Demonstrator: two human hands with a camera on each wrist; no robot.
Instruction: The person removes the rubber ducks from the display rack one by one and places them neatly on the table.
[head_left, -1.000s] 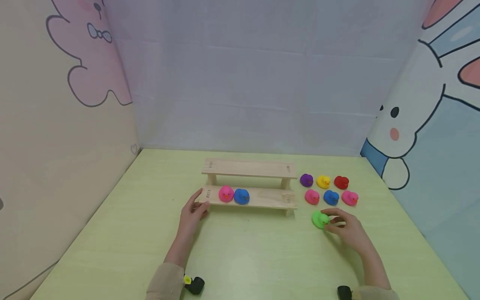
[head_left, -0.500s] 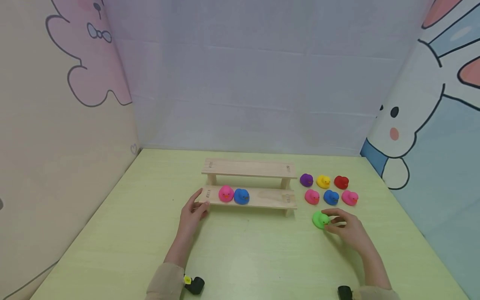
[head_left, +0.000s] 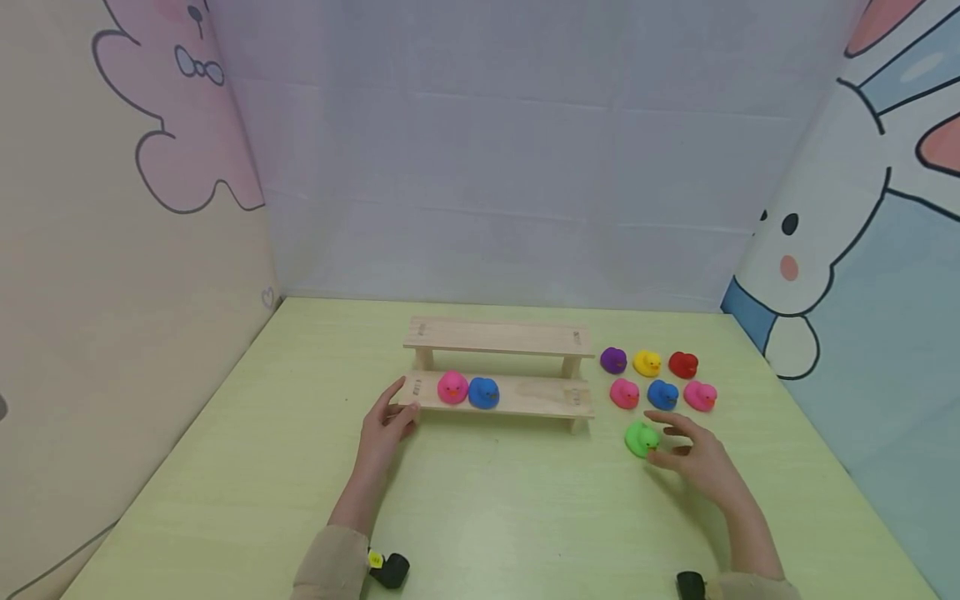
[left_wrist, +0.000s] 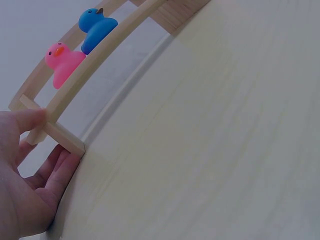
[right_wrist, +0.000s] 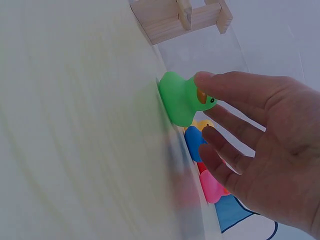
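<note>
At the left end of a two-tier wooden shelf [head_left: 525, 398], my left hand [head_left: 384, 427] grips the lower board. The left wrist view shows the thumb on the board's edge and other fingers by the leg. A pink rubber duck [head_left: 452, 388] and a blue rubber duck [head_left: 483, 392] sit side by side on that lower board. My right hand [head_left: 701, 462] is beside a green rubber duck [head_left: 640, 438] standing on the table. Its fingers are spread loosely around the duck's head, the thumb close to the beak [right_wrist: 201, 96]; whether the thumb touches cannot be told.
Behind the green duck stand two rows of rubber ducks: purple [head_left: 613, 360], yellow [head_left: 647, 363] and red [head_left: 683, 364] at the back, pink [head_left: 624, 393], blue [head_left: 663, 395] and pink [head_left: 701, 396] in front. The shelf's upper board [head_left: 498, 336] rises behind the lower one.
My right hand's fingers have lifted and spread slightly away from the green duck, which stays in place. The left hand and the shelf have not moved.
</note>
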